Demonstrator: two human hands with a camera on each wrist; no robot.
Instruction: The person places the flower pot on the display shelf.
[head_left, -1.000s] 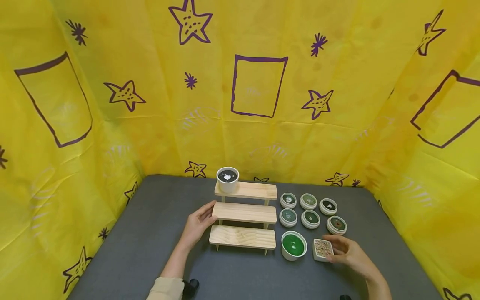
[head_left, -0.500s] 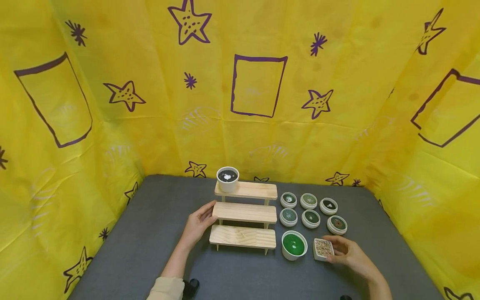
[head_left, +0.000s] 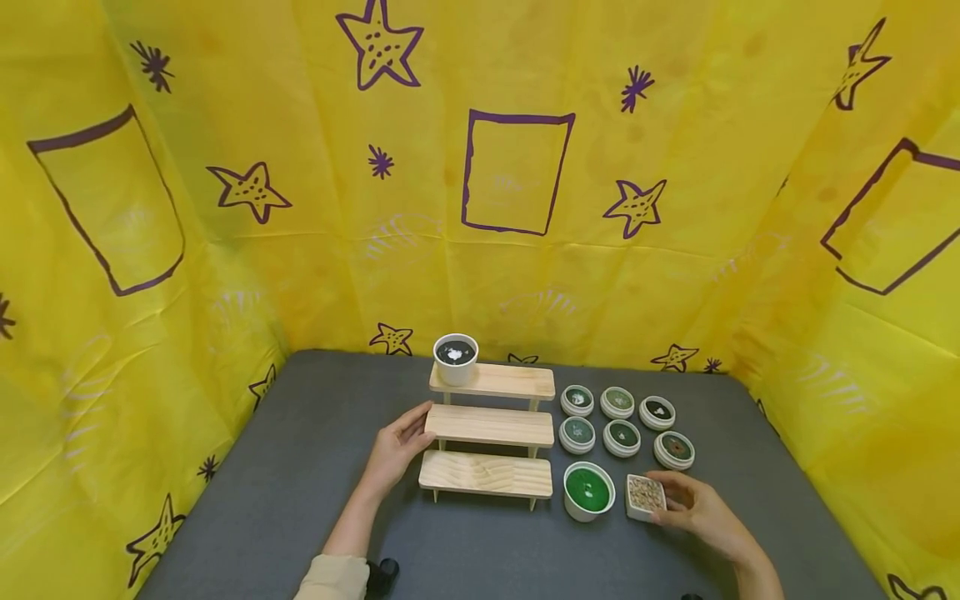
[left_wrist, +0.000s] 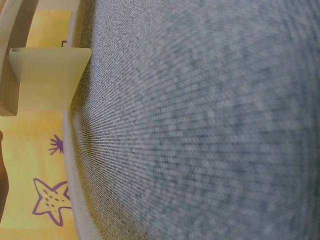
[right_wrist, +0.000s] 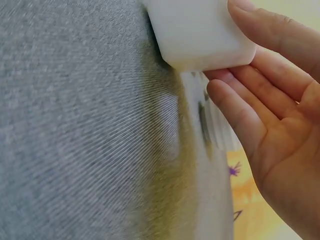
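Note:
In the head view, my left hand point(head_left: 393, 450) holds the left end of the middle board of a three-step wooden display stand point(head_left: 491, 426), thumb in front and fingers behind. Part of the stand point(left_wrist: 42, 75) fills the upper left of the left wrist view. My right hand point(head_left: 693, 508) pinches a small white square dish point(head_left: 643, 497) of speckled beige and brown bits by its right side. The right wrist view has thumb and fingers on opposite sides of this dish point(right_wrist: 202, 35); whether its base touches the table is unclear. Just left of it stands a white tub of green content point(head_left: 587, 490).
A white cup with dark content point(head_left: 455, 358) sits on the top board's left end. Several shallow round white pots, such as this pot point(head_left: 621, 437), stand in two rows right of the stand. Yellow patterned cloth point(head_left: 517, 292) walls in the grey tabletop point(head_left: 480, 550).
The square dish has shifted very slightly left and up in the head view, with my right hand still on it. My left hand and the stand look unmoved.

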